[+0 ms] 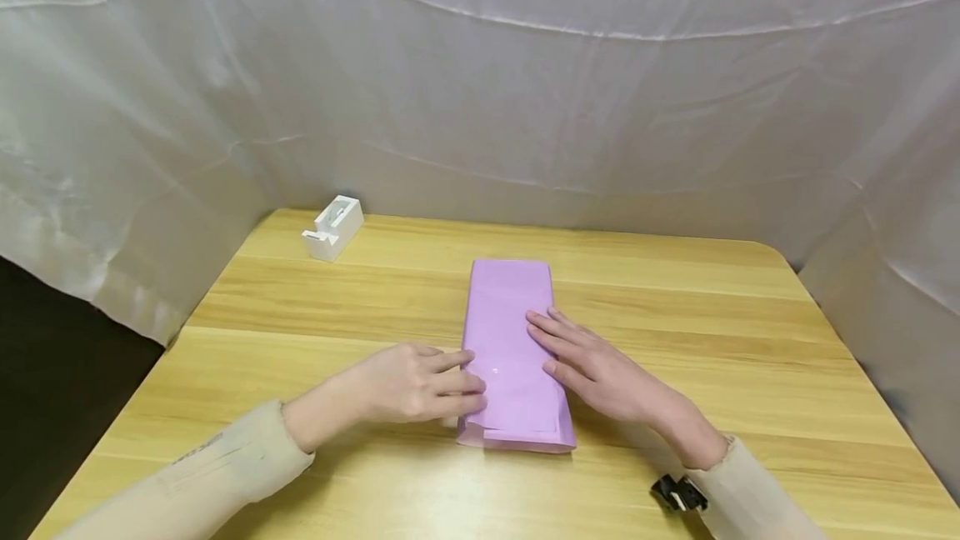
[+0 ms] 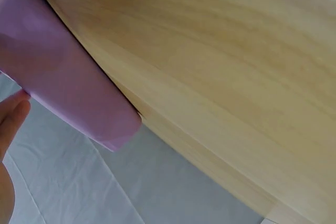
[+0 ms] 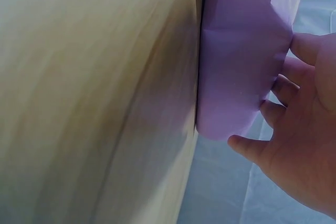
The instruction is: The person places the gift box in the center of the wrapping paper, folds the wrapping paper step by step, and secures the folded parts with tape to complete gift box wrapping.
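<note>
A long box-shaped package in purple paper [image 1: 506,315] lies on the wooden table, its narrow far end pointing to the back. At the near end the paper stands out past the body as a loose flap. My left hand [image 1: 416,386] rests its fingertips on the package's left upper edge near that end; its thumb is hidden. From the right, my right hand [image 1: 600,369] lays spread, nearly straight fingers on the top along the right edge. The right wrist view shows those fingers [image 3: 286,90] touching the purple paper's upper edge [image 3: 236,66].
A white tape dispenser [image 1: 335,227] stands at the table's far left corner. Near the right sleeve lies a small black object [image 1: 678,492], possibly a clip. Pale grey curtains [image 1: 570,123] hang behind and beside the wooden table [image 1: 300,307].
</note>
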Available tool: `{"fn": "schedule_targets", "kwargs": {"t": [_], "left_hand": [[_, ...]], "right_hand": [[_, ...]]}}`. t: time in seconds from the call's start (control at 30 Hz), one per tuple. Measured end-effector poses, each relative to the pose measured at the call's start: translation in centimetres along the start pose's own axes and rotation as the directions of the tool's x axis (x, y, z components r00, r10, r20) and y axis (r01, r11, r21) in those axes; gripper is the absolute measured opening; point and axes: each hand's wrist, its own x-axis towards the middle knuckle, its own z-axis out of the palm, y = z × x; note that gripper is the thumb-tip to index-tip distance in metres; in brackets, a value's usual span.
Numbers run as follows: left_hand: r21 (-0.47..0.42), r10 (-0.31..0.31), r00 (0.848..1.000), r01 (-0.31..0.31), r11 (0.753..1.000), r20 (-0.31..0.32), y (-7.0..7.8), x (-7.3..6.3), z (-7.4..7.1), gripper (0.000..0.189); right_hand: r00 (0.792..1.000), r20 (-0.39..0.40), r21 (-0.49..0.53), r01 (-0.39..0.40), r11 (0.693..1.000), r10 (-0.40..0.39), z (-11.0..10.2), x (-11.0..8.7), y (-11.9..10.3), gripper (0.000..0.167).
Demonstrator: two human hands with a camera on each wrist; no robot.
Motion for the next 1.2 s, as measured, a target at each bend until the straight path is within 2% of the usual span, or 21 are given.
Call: {"fn": "schedule_targets", "kwargs": {"t": [0.3, 0.5, 0.57, 0.63, 0.67, 0.7, 0.73, 0.8, 0.83, 0.87, 0.9, 0.93, 1.0, 1.07, 1.1, 1.2], "left_hand": [[0.001, -0.015, 0.999, 0.015, 1.0, 0.03, 0.7, 0.1, -0.4, 0.023], [0.016, -0.003, 1.0, 0.002, 1.0, 0.021, 0.9, -0.3, -0.4, 0.022], [-0.039, -0.037, 0.999, 0.038, 0.999, 0.021, 0.9, -0.3, -0.4, 0.026], [-0.136, -0.115, 0.992, 0.121, 0.983, 0.052, 0.7, -0.2, -0.4, 0.034], [-0.185, -0.174, 0.981, 0.187, 0.965, 0.084, 0.5, -0.1, -0.5, 0.038], [-0.227, -0.235, 0.964, 0.259, 0.939, 0.126, 0.2, 0.0, -0.5, 0.042], [-0.265, -0.298, 0.939, 0.335, 0.904, 0.172, 0.0, 0.1, -0.5, 0.043], [-0.292, -0.4, 0.876, 0.47, 0.833, 0.268, -0.6, 0.3, -0.4, 0.042], [-0.29, -0.434, 0.846, 0.518, 0.804, 0.309, -0.8, 0.4, -0.4, 0.04], [-0.285, -0.454, 0.824, 0.55, 0.785, 0.341, -1.0, 0.5, -0.3, 0.039], [-0.288, -0.462, 0.811, 0.567, 0.772, 0.359, -1.2, 0.6, -0.2, 0.037], [-0.294, -0.465, 0.805, 0.576, 0.763, 0.368, -1.3, 0.6, -0.1, 0.035], [-0.301, -0.463, 0.805, 0.577, 0.759, 0.371, -1.4, 0.8, -0.1, 0.032], [-0.3, -0.463, 0.805, 0.575, 0.761, 0.37, -1.5, 0.9, 0.1, 0.03], [-0.3, -0.465, 0.805, 0.576, 0.76, 0.369, -1.5, 0.9, 0.1, 0.029], [-0.299, -0.471, 0.798, 0.586, 0.753, 0.376, -1.6, 1.1, 0.0, 0.028]], "right_hand": [[1.0, -0.01, -0.008, 0.0, 1.0, 0.0, 0.3, 0.0, 0.1, 0.053], [0.999, -0.035, -0.018, 0.011, 1.0, -0.011, 0.4, -0.2, 0.0, 0.053], [0.999, -0.04, -0.019, 0.013, 1.0, -0.013, 0.4, -0.2, 0.0, 0.054], [0.999, -0.045, -0.008, 0.01, 1.0, -0.01, 0.4, -0.2, -0.1, 0.056], [0.999, -0.051, 0.002, 0.008, 1.0, -0.008, 0.3, -0.1, -0.1, 0.057], [0.998, -0.058, 0.014, 0.005, 1.0, -0.004, 0.2, -0.1, -0.1, 0.059], [0.998, -0.067, 0.026, 0.002, 1.0, 0.0, 0.2, -0.1, -0.1, 0.06], [0.996, -0.089, 0.052, -0.006, 0.999, 0.01, 0.0, 0.0, -0.2, 0.063], [0.995, -0.103, 0.059, -0.01, 0.998, 0.016, -0.1, -0.1, -0.3, 0.064], [0.992, -0.121, 0.058, -0.017, 0.998, 0.024, -0.2, -0.1, -0.4, 0.064], [0.989, -0.143, 0.058, -0.032, 0.998, 0.04, -0.2, -0.2, -0.6, 0.062], [0.983, -0.17, 0.057, -0.057, 0.997, 0.066, -0.3, -0.4, -0.9, 0.058], [0.968, -0.214, 0.049, -0.122, 0.991, 0.13, -0.3, -0.8, -1.3, 0.041], [0.951, -0.212, 0.048, -0.219, 0.975, 0.224, -0.3, -1.2, -1.9, 0.02], [0.943, -0.199, 0.054, -0.263, 0.963, 0.269, -0.2, -1.4, -2.1, 0.016], [0.926, -0.122, 0.053, -0.352, 0.934, 0.356, 0.1, -1.6, -2.4, 0.035]]}}
